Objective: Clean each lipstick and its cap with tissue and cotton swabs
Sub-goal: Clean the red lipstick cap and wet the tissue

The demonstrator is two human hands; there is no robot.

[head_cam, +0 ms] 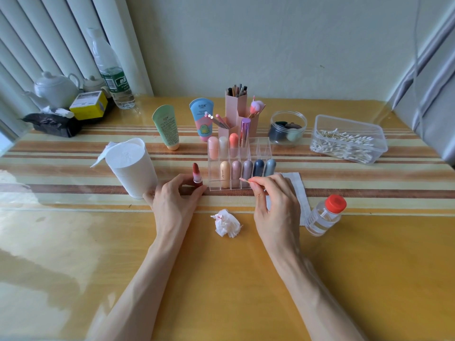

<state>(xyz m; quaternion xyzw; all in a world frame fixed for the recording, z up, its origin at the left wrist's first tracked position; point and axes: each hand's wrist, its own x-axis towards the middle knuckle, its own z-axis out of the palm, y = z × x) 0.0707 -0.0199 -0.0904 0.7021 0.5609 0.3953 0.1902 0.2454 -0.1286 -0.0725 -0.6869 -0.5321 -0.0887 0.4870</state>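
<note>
Lipstick (197, 175): uncapped, red stick wound up above a pink collar; stood upright on the table (221, 279), just left of the clear rack (264, 150).
Left hand (172, 198): mine, fingers and thumb curled round the lipstick's base, holding it upright; the outer edge of the hand lay against the foot of the tissue roll (133, 166).
Right hand (273, 200): mine, pinching a cotton swab (247, 181) between thumb and fingertips; the hand sat over the flat tissue (301, 187).
Cotton swab: tip stained pink, pointed left, in front of the rack's front row.
Clear rack: front row held five capped lipsticks, peach, mauve, grey-purple, navy and grey-blue; back row held pink, white and orange ones and a shiny purple tube.
Crumpled tissue (226, 222): white with red smears, on the table between my two wrists.
Tissue roll: white, upright, a loose end hanging off its top at the left.
Small bottle (325, 215): clear, red cap, just right of the flat tissue.
Swab box (349, 139): clear, open, full of cotton swabs, far right.
Jar (288, 126): clear, dark and green sponges inside, left of the swab box.
Brush holder (234, 107): pink, behind the rack.
Tubes: one green (166, 126), one blue (202, 119), standing on their caps left of the brush holder.
Far left corner: water bottle (110, 72), white teapot (55, 88), yellow box (88, 104), black packet (53, 121).
</note>
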